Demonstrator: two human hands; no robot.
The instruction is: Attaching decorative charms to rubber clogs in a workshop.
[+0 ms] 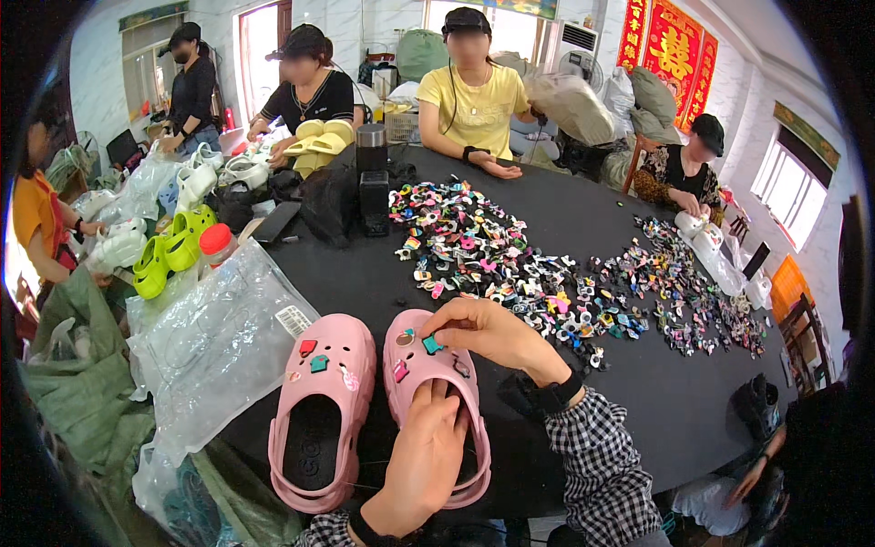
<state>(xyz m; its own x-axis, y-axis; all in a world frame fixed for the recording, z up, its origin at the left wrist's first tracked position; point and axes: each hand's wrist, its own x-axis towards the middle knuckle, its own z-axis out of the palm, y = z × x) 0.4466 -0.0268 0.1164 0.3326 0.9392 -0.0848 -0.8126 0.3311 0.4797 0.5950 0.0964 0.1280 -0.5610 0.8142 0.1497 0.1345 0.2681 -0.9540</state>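
The left hand [424,456] lies flat with its fingers tucked down inside the foot hole of a pink rubber clog with round holes on top [436,401], holding that shoe in place. The fingers are bent and go into the shoe, so their tips are hidden. The right hand [488,330] reaches across from the right side. Its fingers are pinched together on a small teal shoe charm [432,345] that sits on the top of the same clog, by the holes. So both hands are on one shoe, the left at its back and the right at its front.

A second pink rubber clog [321,410] lies just beside the first, to its left. It has a red charm and a teal charm on its top, and no hand touches it.

The shoes rest on a big round black table [638,392]. A wide heap of small colourful charms [474,242] is spread over the table, past the right hand. Clear plastic bags [219,337] lie at the left of the clogs. Bright green clogs [169,251] and yellow clogs [319,141] lie farther off. Other people sit or stand around the table. The room has white walls, windows and red wall hangings [670,41].
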